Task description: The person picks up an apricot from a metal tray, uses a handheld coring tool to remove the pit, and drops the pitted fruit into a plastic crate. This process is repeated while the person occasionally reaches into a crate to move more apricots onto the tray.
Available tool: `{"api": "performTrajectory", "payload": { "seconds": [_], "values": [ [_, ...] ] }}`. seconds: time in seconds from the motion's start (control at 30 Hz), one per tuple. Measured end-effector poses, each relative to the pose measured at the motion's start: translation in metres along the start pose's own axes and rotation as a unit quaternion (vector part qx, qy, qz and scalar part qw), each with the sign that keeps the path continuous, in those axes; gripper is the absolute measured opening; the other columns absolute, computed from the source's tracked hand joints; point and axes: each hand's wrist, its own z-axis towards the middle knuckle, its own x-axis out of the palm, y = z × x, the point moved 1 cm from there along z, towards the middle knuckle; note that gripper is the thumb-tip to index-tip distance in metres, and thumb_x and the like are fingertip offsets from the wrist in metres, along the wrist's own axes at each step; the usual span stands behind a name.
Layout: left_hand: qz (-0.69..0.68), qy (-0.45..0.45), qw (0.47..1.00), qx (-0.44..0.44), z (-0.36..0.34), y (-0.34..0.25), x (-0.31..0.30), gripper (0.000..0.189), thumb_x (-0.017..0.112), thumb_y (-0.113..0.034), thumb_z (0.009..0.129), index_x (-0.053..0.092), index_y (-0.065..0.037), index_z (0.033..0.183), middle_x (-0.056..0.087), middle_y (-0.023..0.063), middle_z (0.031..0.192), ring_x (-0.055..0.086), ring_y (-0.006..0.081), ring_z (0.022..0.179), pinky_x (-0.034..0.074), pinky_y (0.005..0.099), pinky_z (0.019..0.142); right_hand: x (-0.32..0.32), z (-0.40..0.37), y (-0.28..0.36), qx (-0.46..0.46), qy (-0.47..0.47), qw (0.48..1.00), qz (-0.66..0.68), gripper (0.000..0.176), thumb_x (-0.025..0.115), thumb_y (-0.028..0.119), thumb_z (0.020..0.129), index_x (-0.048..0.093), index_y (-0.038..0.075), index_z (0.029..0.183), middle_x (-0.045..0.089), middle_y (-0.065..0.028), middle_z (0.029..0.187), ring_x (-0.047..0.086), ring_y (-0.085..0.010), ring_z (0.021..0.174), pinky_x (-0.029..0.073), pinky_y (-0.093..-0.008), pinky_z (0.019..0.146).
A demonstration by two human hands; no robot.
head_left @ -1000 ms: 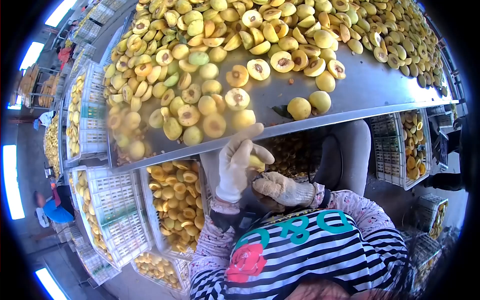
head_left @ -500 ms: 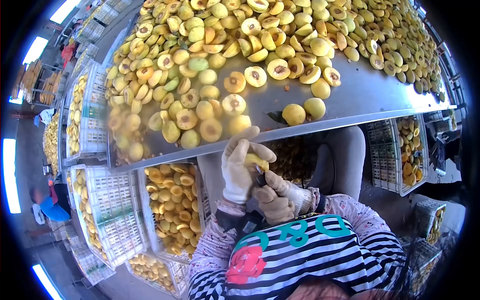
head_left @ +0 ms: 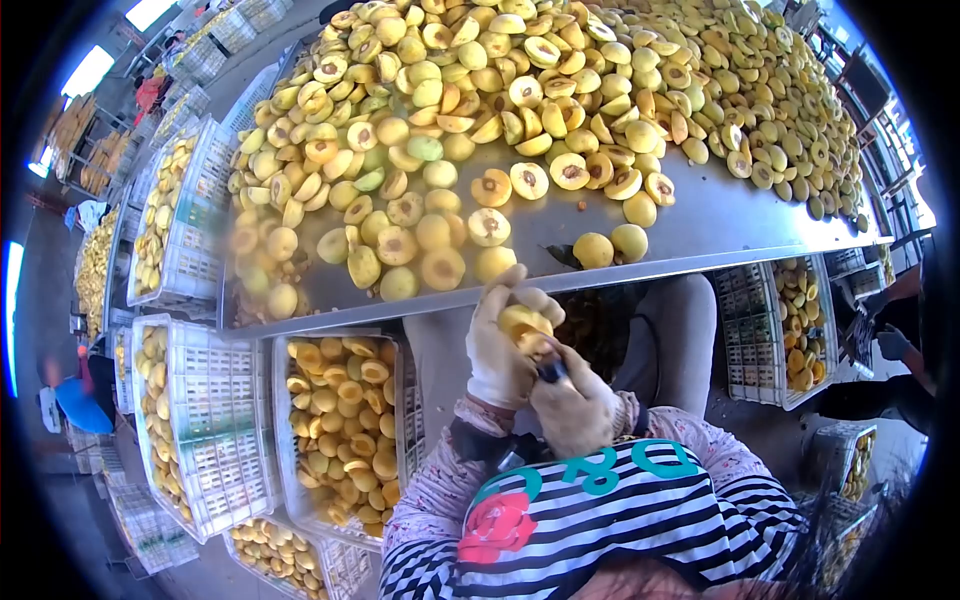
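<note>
My left hand (head_left: 498,345), in a pale work glove, curls its fingers round a yellow peach half (head_left: 524,322) just off the table's near edge. My right hand (head_left: 577,405), gloved too, grips a small dark-handled tool (head_left: 550,370). The tool's working end is at the peach half and mostly hidden by fruit and fingers. Beyond my hands, the metal table (head_left: 680,235) bears a heap of halved peaches (head_left: 440,110), many with the pit showing. Two peaches (head_left: 610,246) lie near the table's edge, beside a dark leaf (head_left: 562,255).
A crate of peach halves (head_left: 345,335) stands left of my legs, with another white crate (head_left: 225,430) beside it. One more crate (head_left: 762,335) is on the right, near another person's gloved hand (head_left: 893,343). Dark contents show below the table, between my knees.
My right hand has turned and come up against the peach half, bringing the tool to it. The left hand has tilted the fruit. The whole view has shifted slightly.
</note>
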Motion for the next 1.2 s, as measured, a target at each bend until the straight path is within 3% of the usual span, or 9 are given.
{"api": "performTrajectory", "payload": {
  "seconds": [0.1, 0.23, 0.37, 0.5, 0.63, 0.7, 0.77, 0.97, 1.2],
  "values": [
    [-0.061, -0.025, 0.998, -0.019, 0.008, -0.008, -0.024, 0.030, 0.042, -0.023, 0.105, 0.054, -0.005, 0.126, 0.063, 0.0067, 0.084, 0.064, 0.0249, 0.079, 0.056, 0.0424, 0.080, 0.068, -0.001, -0.018, 0.051, 0.006, 0.994, -0.092, 0.038, 0.064, 0.044, 0.096, 0.058, 0.009, 0.082, 0.050, 0.0041, 0.056, 0.042, -0.0084, 0.041, 0.037, -0.0219, 0.039],
    [0.036, -0.003, 0.999, 0.015, -0.008, -0.016, -0.039, 0.034, 0.043, -0.025, 0.105, 0.052, -0.003, 0.129, 0.066, 0.0112, 0.097, 0.066, 0.0272, 0.089, 0.056, 0.0409, 0.086, 0.095, 0.016, -0.014, -0.124, -0.435, 0.536, -0.713, 0.027, 0.076, 0.019, 0.088, 0.063, 0.009, 0.109, 0.068, -0.0036, 0.083, 0.067, -0.0140, 0.081, 0.055, -0.0318, 0.074],
    [0.154, 0.022, 0.984, 0.081, -0.010, -0.010, -0.062, 0.032, 0.045, -0.022, 0.104, 0.059, -0.001, 0.125, 0.066, 0.0103, 0.113, 0.063, 0.0193, 0.103, 0.049, 0.0311, 0.094, 0.093, 0.050, -0.001, -0.277, -0.409, 0.316, -0.810, 0.031, 0.074, 0.019, 0.086, 0.057, 0.008, 0.109, 0.069, -0.0089, 0.082, 0.069, -0.0178, 0.068, 0.055, -0.0321, 0.064],
    [0.098, 0.099, 0.990, 0.015, -0.042, -0.055, -0.088, 0.026, 0.048, -0.015, 0.101, 0.061, 0.000, 0.116, 0.067, 0.0090, 0.108, 0.064, 0.0179, 0.093, 0.053, 0.0295, 0.082, 0.058, 0.038, -0.003, 0.012, -0.172, 0.919, -0.355, 0.025, 0.073, 0.022, 0.089, 0.054, 0.007, 0.097, 0.056, -0.0063, 0.063, 0.049, -0.0181, 0.042, 0.042, -0.0304, 0.041],
    [0.317, -0.180, 0.862, 0.350, -0.038, -0.115, -0.188, 0.029, 0.047, -0.014, 0.100, 0.056, 0.001, 0.123, 0.068, 0.0164, 0.103, 0.067, 0.0303, 0.091, 0.055, 0.0359, 0.080, 0.058, 0.054, -0.006, -0.124, -0.320, 0.836, -0.428, 0.023, 0.066, 0.024, 0.095, 0.052, 0.007, 0.088, 0.048, -0.0015, 0.056, 0.044, -0.0128, 0.038, 0.041, -0.0279, 0.038],
    [0.607, -0.335, 0.584, 0.421, -0.026, -0.132, -0.285, 0.034, 0.051, -0.015, 0.096, 0.054, 0.001, 0.126, 0.064, 0.0219, 0.113, 0.063, 0.0401, 0.099, 0.053, 0.0443, 0.087, 0.048, 0.055, 0.000, -0.117, -0.358, 0.799, -0.468, 0.023, 0.064, 0.026, 0.096, 0.052, 0.008, 0.090, 0.048, -0.0014, 0.057, 0.044, -0.0118, 0.040, 0.040, -0.0268, 0.039],
    [0.801, -0.421, 0.400, 0.146, -0.018, -0.109, -0.375, 0.039, 0.056, -0.016, 0.089, 0.055, 0.000, 0.124, 0.058, 0.0252, 0.120, 0.056, 0.0456, 0.109, 0.047, 0.0505, 0.096, 0.048, 0.064, -0.008, -0.103, -0.379, 0.789, -0.473, 0.022, 0.062, 0.027, 0.098, 0.051, 0.009, 0.091, 0.048, -0.0011, 0.058, 0.044, -0.0110, 0.041, 0.039, -0.0259, 0.039],
    [0.605, -0.207, 0.595, 0.486, -0.024, -0.161, -0.150, 0.019, 0.064, -0.015, 0.087, 0.067, -0.007, 0.103, 0.066, 0.0159, 0.104, 0.061, 0.0373, 0.098, 0.048, 0.0472, 0.086, 0.053, 0.071, -0.008, -0.110, -0.403, 0.754, -0.507, 0.022, 0.056, 0.035, 0.102, 0.048, 0.014, 0.104, 0.049, -0.0005, 0.065, 0.044, -0.0097, 0.047, 0.037, -0.0247, 0.043],
    [0.824, -0.196, 0.384, 0.368, 0.056, -0.181, -0.074, 0.057, 0.079, -0.032, 0.078, 0.061, -0.011, 0.128, 0.057, 0.0214, 0.128, 0.057, 0.0414, 0.114, 0.050, 0.0464, 0.094, 0.059, 0.047, -0.001, -0.175, -0.334, 0.737, -0.561, 0.026, 0.059, 0.033, 0.100, 0.053, 0.009, 0.108, 0.053, -0.0011, 0.075, 0.051, -0.0096, 0.059, 0.044, -0.0236, 0.052]
  ]
}}
